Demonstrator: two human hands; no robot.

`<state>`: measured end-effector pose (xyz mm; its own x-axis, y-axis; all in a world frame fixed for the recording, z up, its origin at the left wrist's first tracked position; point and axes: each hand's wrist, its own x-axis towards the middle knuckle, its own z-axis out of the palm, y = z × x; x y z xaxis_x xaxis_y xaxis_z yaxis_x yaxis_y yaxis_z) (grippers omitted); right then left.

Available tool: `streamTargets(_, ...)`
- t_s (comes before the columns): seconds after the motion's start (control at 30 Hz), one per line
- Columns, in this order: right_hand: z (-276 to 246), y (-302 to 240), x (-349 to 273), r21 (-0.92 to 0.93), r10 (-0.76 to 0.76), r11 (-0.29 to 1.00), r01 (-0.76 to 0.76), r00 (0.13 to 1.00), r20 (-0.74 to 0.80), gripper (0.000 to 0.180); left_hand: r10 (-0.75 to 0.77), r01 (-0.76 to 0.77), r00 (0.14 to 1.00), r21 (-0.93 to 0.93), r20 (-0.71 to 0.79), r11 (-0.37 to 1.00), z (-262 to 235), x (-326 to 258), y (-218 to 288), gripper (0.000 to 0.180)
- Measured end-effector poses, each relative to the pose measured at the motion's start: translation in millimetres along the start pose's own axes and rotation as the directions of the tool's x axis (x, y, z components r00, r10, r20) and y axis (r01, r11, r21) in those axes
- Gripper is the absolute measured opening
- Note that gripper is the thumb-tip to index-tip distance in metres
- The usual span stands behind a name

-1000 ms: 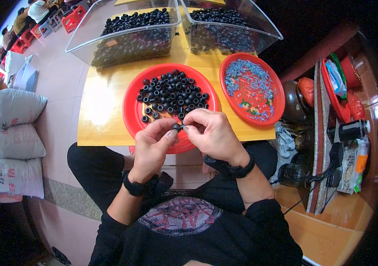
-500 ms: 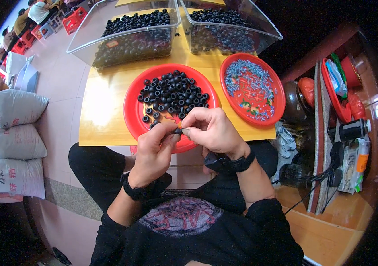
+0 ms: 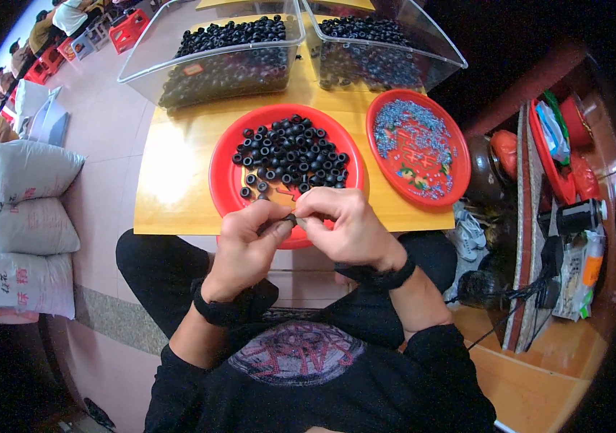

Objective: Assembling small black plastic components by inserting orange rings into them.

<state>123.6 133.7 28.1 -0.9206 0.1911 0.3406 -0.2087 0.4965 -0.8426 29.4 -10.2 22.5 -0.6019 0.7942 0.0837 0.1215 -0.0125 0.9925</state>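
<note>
Head view: left hand and right hand, fingertips pinched close, share what seems one black bead, too obscured to judge finished; many loose beads lie on the red plate just beyond.

Glare whitens the yellow tabletop at left. Fisheye distortion bends outer lines; grainy darkness fills the corners.

Yellow table, 2 clear bins, 2 red trays
</note>
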Motion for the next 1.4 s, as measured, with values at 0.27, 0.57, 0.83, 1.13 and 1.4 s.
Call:
streamTargets(0.27, 4.8, -0.5, 2.4, -0.155, -0.098, 0.984, 0.091, 0.995, -0.033, 0.009, 0.107, -0.101, 0.994, 0.171, -0.026, 0.980, 2.4, 0.6, -4.8, 0.011)
streamTargets(0.57, -7.9, 6.8, 10.3, 0.559, 0.294, 0.745, -0.366, 0.931, 0.218, 0.007, 0.087, -0.096, 0.990, -0.075, -0.115, 0.993, 9.9, 3.2, -1.6, 0.014)
streamTargets(0.83, 1.5, 19.0, 9.1, 0.708, 0.279, 0.554, -0.438, 0.899, 0.337, 0.022, 0.323, -0.299, 0.940, 0.198, -0.105, 0.934, 5.6, 7.9, -11.9, 0.017)
streamTargets(1.13, 2.7, 19.4, 6.7, 0.747, 0.159, 0.551, -0.372, 0.925, 0.344, 0.025, 0.303, -0.305, 0.948, -0.009, -0.094, 0.952, 7.8, 6.9, -16.1, 0.029)
streamTargets(1.4, -2.8, 4.7, 6.2, 0.687, 0.172, 0.651, -0.322, 0.944, 0.280, 0.023, 0.158, -0.145, 0.987, -0.263, 0.031, 0.954, 17.5, 4.1, -5.4, 0.036)
